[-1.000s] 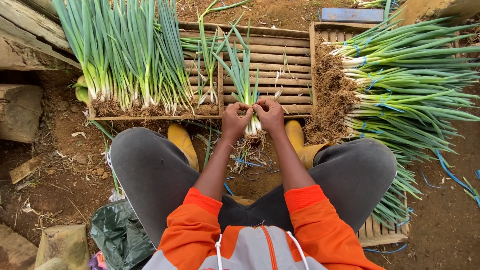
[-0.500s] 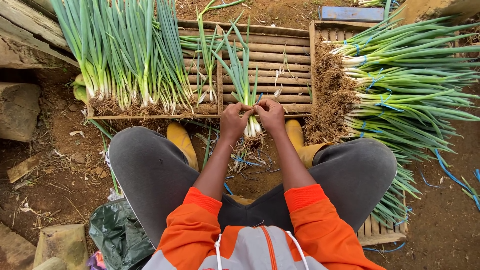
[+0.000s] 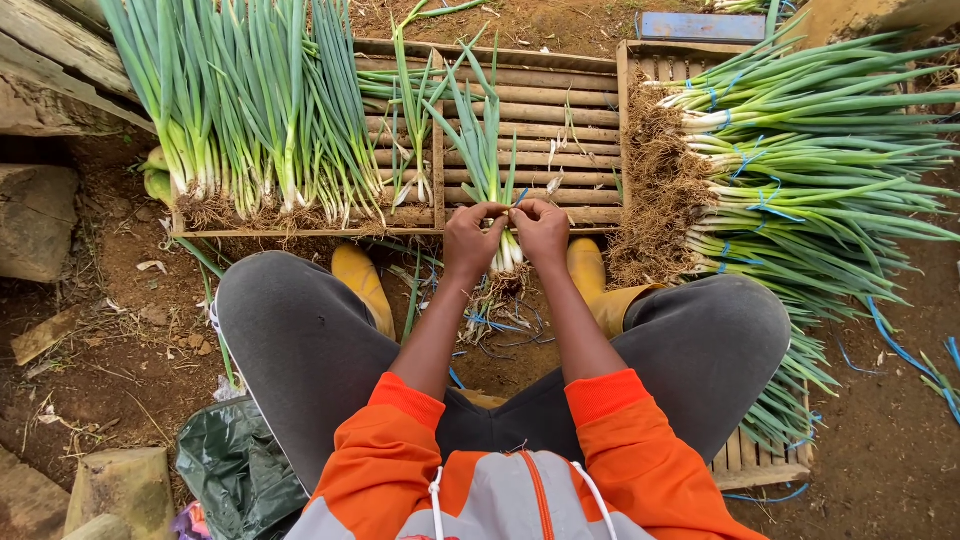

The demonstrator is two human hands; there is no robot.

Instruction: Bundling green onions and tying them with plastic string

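My left hand (image 3: 472,238) and my right hand (image 3: 541,231) are closed side by side around a small bunch of green onions (image 3: 484,150). Its white bulbs and roots (image 3: 506,266) hang just below my fingers, and its green leaves lie away from me over a wooden slatted crate (image 3: 560,105). A short piece of blue string (image 3: 520,197) shows between my thumbs at the bunch.
Loose green onions (image 3: 240,110) lie in a row on the crate's left part. Tied bundles with blue string (image 3: 800,170) are stacked on a second crate at right. Yellow boots (image 3: 362,285), blue string scraps (image 3: 495,325), a dark plastic bag (image 3: 235,470) and wooden blocks (image 3: 35,215) lie on the soil.
My hands stay at the same bunch; only the fingers shift slightly around the stalks.
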